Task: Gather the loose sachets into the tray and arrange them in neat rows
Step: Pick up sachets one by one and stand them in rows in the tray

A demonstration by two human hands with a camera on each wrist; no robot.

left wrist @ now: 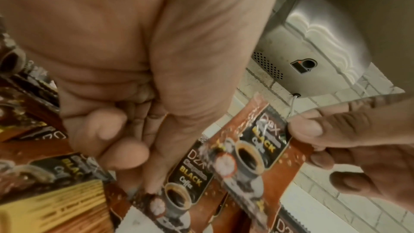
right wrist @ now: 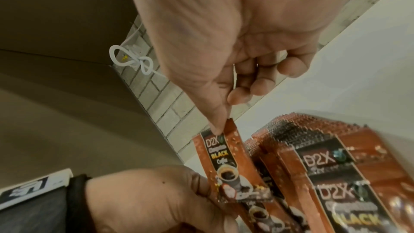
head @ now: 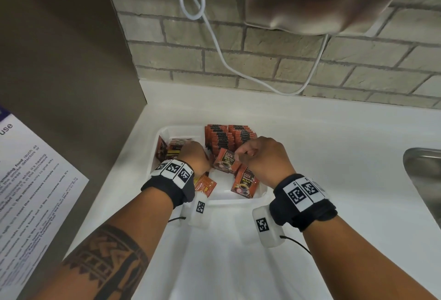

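A white tray (head: 233,201) sits on the white counter. Two neat rows of orange-and-black coffee sachets (head: 229,137) stand at its back right. My right hand (head: 237,156) pinches the top edge of one loose sachet (head: 225,162) between thumb and forefinger; the pinch (right wrist: 220,125) and the sachet (right wrist: 226,159) show plainly in the right wrist view. My left hand (head: 191,149) is in the tray's left half with fingers (left wrist: 125,155) curled. Its thumb tip holds the edge of another sachet (left wrist: 179,183) just below the one the right hand holds (left wrist: 257,150).
More loose sachets lie flat in the tray's front (head: 244,184), under my left wrist (head: 205,184) and at the back left (head: 171,149). A steel sink (head: 424,175) lies right, a printed notice (head: 35,192) left. A white cable (head: 214,44) hangs on the brick wall.
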